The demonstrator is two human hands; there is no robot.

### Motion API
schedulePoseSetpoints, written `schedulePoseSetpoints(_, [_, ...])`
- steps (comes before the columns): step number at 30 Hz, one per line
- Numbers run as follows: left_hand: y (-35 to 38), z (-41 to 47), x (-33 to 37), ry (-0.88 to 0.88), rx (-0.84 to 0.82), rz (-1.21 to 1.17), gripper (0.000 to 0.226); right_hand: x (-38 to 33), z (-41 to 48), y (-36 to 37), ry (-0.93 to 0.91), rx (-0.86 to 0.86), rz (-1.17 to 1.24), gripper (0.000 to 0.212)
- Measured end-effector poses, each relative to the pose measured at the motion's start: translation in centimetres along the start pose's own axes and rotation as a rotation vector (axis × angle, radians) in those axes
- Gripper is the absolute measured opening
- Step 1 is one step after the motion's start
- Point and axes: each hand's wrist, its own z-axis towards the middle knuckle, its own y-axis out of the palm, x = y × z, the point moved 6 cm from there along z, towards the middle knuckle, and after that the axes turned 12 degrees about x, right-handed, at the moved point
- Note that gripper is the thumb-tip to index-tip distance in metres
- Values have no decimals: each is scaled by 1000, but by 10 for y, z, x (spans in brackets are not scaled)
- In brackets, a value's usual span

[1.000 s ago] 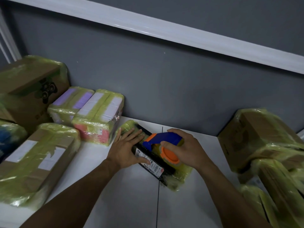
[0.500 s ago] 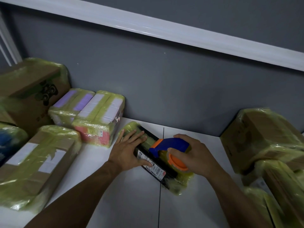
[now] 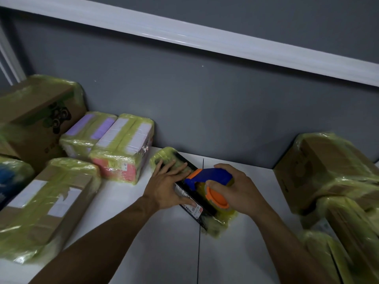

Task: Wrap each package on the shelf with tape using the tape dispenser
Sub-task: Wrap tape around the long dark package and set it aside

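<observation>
Shelf (image 3: pixel 143 242): white, seam under black package (image 3: pixel 206 215); grey wall (image 3: pixel 205 109) behind.
Left hand (image 3: pixel 166 187): I saw it flat on that package.
Right hand (image 3: pixel 238 191): gripped tape dispenser (image 3: pixel 211 175).

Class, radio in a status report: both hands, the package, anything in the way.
Left hand flat on black package. Right hand grips tape dispenser atop it. No obstruction seen.

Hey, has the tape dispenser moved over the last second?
Yes, slightly. The tape dispenser, held in the right hand, has slid rightward along the black package, its orange nose now closer to the shelf seam.
</observation>
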Motion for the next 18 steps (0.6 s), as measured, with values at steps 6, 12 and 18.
schedulePoseSetpoints(6, [2, 4, -2, -10, -20, -4, 115, -2, 6, -5, 7, 4, -25, 43])
schedulePoseSetpoints(12, [0, 4, -1, 3, -11, -12, 113, -4, -5, -20, -18, -17, -49, 40])
schedulePoseSetpoints(18, [2, 6, 4, 17, -35, -27, 114, 7, -11, -29, 23, -28, -108, 49])
